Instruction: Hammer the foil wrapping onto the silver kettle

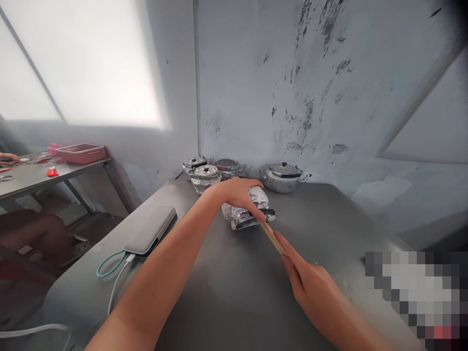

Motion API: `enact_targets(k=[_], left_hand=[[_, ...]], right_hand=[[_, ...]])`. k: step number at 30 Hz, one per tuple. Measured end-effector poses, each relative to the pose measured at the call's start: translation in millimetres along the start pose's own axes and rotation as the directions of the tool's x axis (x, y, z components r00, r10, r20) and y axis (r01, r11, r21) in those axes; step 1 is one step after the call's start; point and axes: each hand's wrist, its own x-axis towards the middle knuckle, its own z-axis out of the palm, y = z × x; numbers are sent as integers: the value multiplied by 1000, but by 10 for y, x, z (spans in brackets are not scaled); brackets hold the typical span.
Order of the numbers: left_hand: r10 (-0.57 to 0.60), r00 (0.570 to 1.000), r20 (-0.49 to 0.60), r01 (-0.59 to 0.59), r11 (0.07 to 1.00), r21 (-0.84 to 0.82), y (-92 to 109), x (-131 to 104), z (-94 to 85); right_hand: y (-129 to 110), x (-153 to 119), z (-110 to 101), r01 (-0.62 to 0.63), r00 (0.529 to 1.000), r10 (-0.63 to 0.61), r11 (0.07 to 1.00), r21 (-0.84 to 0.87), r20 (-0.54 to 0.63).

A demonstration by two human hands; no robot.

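My left hand (239, 192) reaches over a small silver, foil-textured pot (258, 197) with a dark handle bar. The pot is tipped over on the grey table, and my fingers and thumb are curled around its far side and top. My right hand (302, 275) pinches a slim pale wooden stick (272, 236), whose far end meets the pot near my left thumb. Whether it is one stick or a pair, I cannot tell. The pot's far side is covered by my left hand.
Behind stand several silver pots, among them a lidded pot (283, 178) at the right and another lidded pot (205, 176). A power bank (151, 231) with cables lies at the left. Another table holds a pink basket (82, 153); a person's hand (9, 158) shows there.
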Motion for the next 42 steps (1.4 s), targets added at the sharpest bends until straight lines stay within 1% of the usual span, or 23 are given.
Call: enact_targets(k=[3,6,9,12,16,19,22,24,26,29,33,36,40,42], left_hand=[[17,1000,-10,-17,1000,7,-12,16,14],[39,999,-6,-39,999,5,-16,18,21],[19,1000,7,-19,1000,-6,-5,4,15],[-4,1000,15,5,1000,-9,11,-15,2],[8,1000,13,-7,1000,-9,19,-26,-12],[11,1000,16,-11,1000,-4,19,-23,-16],[12,1000,19,-12,1000,-4,20,-20,-16],[11,1000,9,-11,1000,-6,18,-18,-14],[11,1000,4,-11,1000,-13,16,-18,-13],[3,1000,19,-3,1000,-21,13,-23,-16],[-26,999,34,27,999,-24,21,-39,-26],[-21,999,37,21,1000,-12,27,-45,-30],[-19,999,37,19,1000,-6,21,-42,-27],[-13,999,33,13,1000,-11,16,-40,-24]], right_hand=[[-16,17,-31,8,1000,-8,999,-31,25],[-40,28,-61,-3,1000,3,1000,-9,-2],[-50,23,-60,4,1000,-4,1000,0,-15],[-37,8,-36,0,1000,0,1000,10,14],[-6,-4,4,-34,998,32,999,34,63],[11,5,30,-28,999,27,998,49,34],[6,18,33,-10,1000,10,1000,-1,-11],[-15,18,12,-9,1000,9,1000,-30,6],[-46,5,-20,-11,999,12,1000,-17,31],[-84,-28,-53,-18,1000,18,1000,10,20],[-81,-44,-34,-33,998,31,999,40,50],[-60,-29,-12,-52,997,50,998,30,60],[-36,-14,6,-52,997,52,999,10,55],[-27,-5,15,-38,999,38,999,11,26]])
